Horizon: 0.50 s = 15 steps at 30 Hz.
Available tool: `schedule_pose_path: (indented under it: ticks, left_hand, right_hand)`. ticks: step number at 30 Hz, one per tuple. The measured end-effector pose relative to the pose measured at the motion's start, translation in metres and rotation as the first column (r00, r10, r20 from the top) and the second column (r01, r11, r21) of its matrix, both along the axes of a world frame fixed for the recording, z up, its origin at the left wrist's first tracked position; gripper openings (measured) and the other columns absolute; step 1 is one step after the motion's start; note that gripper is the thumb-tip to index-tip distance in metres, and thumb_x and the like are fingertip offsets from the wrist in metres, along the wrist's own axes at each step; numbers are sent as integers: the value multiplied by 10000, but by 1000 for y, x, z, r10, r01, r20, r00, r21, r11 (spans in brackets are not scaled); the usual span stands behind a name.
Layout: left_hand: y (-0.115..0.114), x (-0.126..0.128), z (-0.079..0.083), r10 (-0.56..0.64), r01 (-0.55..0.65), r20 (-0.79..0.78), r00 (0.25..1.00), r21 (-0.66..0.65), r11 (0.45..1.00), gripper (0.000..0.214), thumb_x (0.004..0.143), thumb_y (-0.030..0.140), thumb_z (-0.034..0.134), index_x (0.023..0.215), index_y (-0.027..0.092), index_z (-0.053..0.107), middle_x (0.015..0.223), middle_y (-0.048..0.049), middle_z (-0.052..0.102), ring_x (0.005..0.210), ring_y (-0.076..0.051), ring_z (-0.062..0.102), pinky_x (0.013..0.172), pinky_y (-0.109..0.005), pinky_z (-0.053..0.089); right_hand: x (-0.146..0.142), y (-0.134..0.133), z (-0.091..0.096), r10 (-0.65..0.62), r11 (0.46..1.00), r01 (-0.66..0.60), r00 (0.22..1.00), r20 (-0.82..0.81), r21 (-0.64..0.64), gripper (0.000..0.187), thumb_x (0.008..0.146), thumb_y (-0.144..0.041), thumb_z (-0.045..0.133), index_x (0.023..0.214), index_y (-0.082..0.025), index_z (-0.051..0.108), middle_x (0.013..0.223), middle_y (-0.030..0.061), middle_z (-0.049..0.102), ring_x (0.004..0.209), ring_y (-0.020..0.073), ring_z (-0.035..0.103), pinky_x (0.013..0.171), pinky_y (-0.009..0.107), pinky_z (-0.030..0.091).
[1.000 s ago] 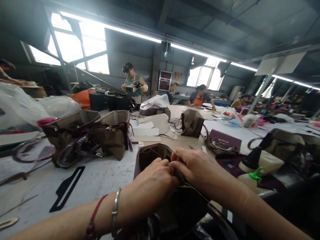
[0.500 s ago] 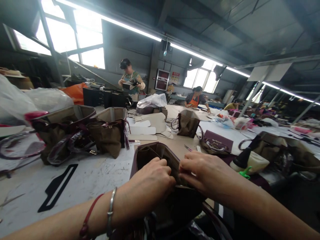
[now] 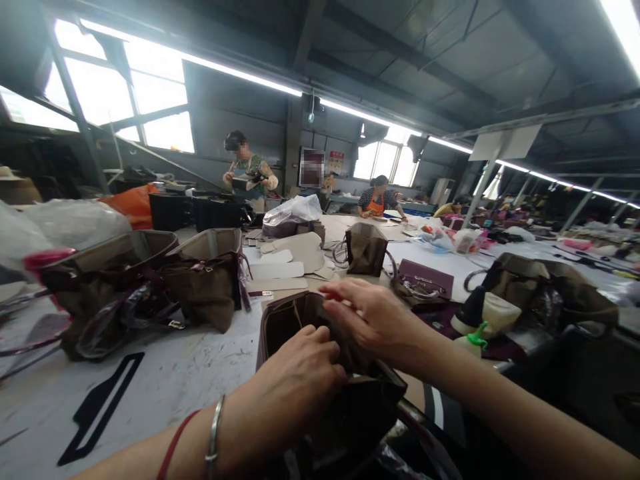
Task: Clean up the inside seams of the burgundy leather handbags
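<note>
An open dark brown handbag [image 3: 350, 417] with maroon edging stands in front of me, its brown lining showing. My left hand [image 3: 303, 367] is closed on the bag's near edge, fingers curled over into the opening; the fingertips are hidden. Over the bag's right side is my right hand [image 3: 375, 317], its fingers stretched toward the far rim and a gap showing between them. It touches or hovers at the lining; I cannot tell which. A maroon handle curves below the bag at the lower right.
Two similar bags [image 3: 205, 287] stand at the left, near a black flat cut-out [image 3: 103, 407]. Beyond my bag are another brown bag [image 3: 367, 250] and a maroon flap piece [image 3: 425, 279]. A bottle with a green tip [image 3: 477, 337] stands right. Co-workers are at the back.
My right hand has moved up and left, from the near edge toward the far rim, and its fingers have straightened. My left hand stays at the near edge. The view has shifted slightly.
</note>
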State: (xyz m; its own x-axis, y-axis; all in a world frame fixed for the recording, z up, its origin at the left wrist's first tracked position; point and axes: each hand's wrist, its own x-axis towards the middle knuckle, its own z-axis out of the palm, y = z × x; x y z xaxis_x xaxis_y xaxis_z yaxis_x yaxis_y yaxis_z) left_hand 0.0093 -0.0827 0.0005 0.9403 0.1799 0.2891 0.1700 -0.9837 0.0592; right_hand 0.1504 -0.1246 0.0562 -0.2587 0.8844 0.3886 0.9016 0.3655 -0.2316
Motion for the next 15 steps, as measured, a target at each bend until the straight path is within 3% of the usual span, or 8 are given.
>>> schedule_pose_path:
  ticks: [3, 5, 7, 11, 15]
  left_hand:
    - [2, -2, 3, 45, -45, -1, 999, -34, 998, 120, 796, 218, 490, 704, 190, 561, 789, 5, 548, 759, -149, 415, 700, -300, 309]
    - [2, -1, 4, 73, -72, 8, 997, -60, 996, 167, 812, 244, 458, 696, 182, 560, 794, -5, 531, 775, -158, 395, 714, -308, 312]
    - [3, 2, 6, 99, -98, 15, 995, -84, 992, 194, 820, 247, 433, 698, 178, 567, 813, -14, 518, 794, -163, 383, 737, -317, 315]
    - [9, 10, 7, 162, -155, 62, 985, -102, 983, 191, 797, 233, 455, 668, 164, 578, 901, -36, 484, 878, -187, 362, 787, -344, 314]
    - [22, 14, 6, 172, -155, 130, 976, -134, 979, 141, 756, 251, 521, 663, 181, 600, 1148, -22, 411, 1043, -241, 283, 881, -413, 252]
  right_hand:
    - [22, -33, -14, -237, 951, 226, 971, -31, -210, 537, 744, -444, 507, 1176, -129, 454, 1140, 126, 532, 1029, 243, 495, 833, 343, 406]
    - [31, -45, -27, -237, 921, 194, 968, -89, -339, 572, 660, -406, 613, 1157, -162, 467, 1117, 97, 552, 1000, 245, 514, 807, 324, 425]
    - [33, -47, -38, -194, 907, 95, 959, -206, -411, 446, 658, -287, 628, 1080, -199, 513, 1010, 34, 604, 926, 206, 551, 777, 279, 435]
    - [32, -38, -56, -242, 887, 54, 900, -362, -460, 180, 755, -231, 495, 903, -176, 580, 816, 2, 629, 788, 172, 579, 710, 255, 444]
    - [36, -38, -64, -265, 890, 81, 892, -366, -448, 203, 784, -264, 439, 910, -176, 572, 789, 13, 623, 767, 182, 573, 705, 275, 441]
